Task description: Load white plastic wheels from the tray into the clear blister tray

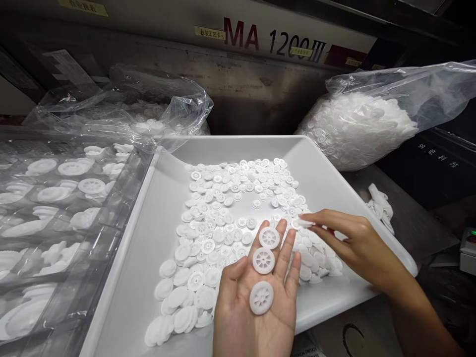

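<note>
My left hand (253,297) is palm up over the white tray (130,258), fingers spread. Three white spoked plastic wheels lie on it: one on the palm (261,298), one at the finger bases (263,261), and one on the fingers (269,238). My right hand (345,238) reaches in from the right, pinching a thin white disc (305,222) seen edge-on between thumb and fingers. Beneath both hands, a loose single layer of white plastic wheels and discs (230,218) spreads across the tray floor.
A clear bag of white parts (357,131) sits beyond the tray at right, and another clear bag (148,114) at back left. A clear compartmented tray of larger white parts (55,223) adjoins on the left. Behind stands a machine panel marked MA 1200III (275,42).
</note>
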A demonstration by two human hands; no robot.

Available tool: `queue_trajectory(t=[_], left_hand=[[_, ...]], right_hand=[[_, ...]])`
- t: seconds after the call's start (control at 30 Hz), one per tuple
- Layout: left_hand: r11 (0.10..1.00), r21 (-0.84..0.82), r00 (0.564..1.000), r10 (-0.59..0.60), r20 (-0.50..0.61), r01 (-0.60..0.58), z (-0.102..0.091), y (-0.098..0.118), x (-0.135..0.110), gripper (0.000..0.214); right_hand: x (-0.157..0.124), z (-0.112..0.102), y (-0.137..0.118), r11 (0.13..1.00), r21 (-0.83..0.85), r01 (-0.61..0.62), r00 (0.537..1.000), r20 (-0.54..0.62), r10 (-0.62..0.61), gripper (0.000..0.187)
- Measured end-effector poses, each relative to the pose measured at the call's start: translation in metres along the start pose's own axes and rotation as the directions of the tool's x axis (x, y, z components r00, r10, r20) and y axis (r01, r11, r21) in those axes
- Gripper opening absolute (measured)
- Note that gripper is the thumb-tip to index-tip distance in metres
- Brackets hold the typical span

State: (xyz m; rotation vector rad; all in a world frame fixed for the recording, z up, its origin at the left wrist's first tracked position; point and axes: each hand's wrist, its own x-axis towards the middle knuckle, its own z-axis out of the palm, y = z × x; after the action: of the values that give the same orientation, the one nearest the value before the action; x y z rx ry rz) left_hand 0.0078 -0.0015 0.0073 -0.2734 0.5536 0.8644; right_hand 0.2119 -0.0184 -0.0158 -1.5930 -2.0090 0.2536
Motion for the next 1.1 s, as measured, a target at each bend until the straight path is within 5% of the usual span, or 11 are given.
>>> queue_trajectory(t=[0.13, 0.4, 0.7, 1.1], left_hand=[[1.0, 0.019, 1.0, 0.001, 0.013, -0.001, -0.001, -0.001, 0.002, 0.062], [0.999, 0.015, 0.999, -0.035, 0.014, 0.035, 0.002, -0.002, 0.002, 0.066], [0.998, 0.015, 0.998, -0.053, -0.02, 0.053, 0.002, -0.001, 0.003, 0.071], [0.997, -0.033, 0.997, -0.067, -0.044, 0.066, 0.004, 0.002, 0.003, 0.067]], right_hand=[[-0.011, 0.014, -0.02, 0.987, -0.079, 0.142, 0.96, -0.234, -0.157, 0.042], [-0.019, 0.028, -0.031, 0.952, -0.209, 0.223, 0.936, -0.228, -0.269, 0.047], [-0.019, 0.027, -0.031, 0.953, -0.193, 0.231, 0.94, -0.208, -0.27, 0.045], [-0.02, 0.026, -0.034, 0.986, -0.108, 0.126, 0.925, -0.346, -0.156, 0.036]])
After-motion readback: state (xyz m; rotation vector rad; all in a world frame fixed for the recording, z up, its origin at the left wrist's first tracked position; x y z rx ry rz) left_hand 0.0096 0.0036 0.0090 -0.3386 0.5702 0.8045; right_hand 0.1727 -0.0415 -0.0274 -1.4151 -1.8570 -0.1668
